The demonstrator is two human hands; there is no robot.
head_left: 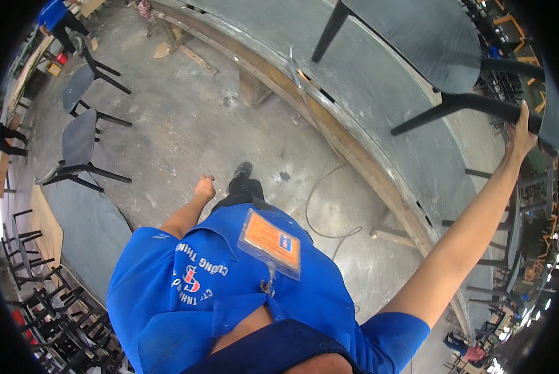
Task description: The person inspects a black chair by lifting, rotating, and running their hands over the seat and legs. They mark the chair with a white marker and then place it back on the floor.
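A black chair [423, 43] stands on the long work table [385, 93] at the upper right. My right arm reaches out to it, and my right hand [521, 134] is closed around the chair's frame where the rear leg meets the backrest. Low by my body hangs my left hand [205, 186], its fingers loosely curled with nothing visible in them. A slim tool [298, 78] on a thin hose lies across the table's near edge, left of the chair.
The hose [309, 206] loops down onto the concrete floor. More black chairs [78, 142] stand at the left beside a dark panel [83, 218]. Stacked chair frames [55, 324] fill the lower left, with others along the right. Another person [64, 22] is at the upper left.
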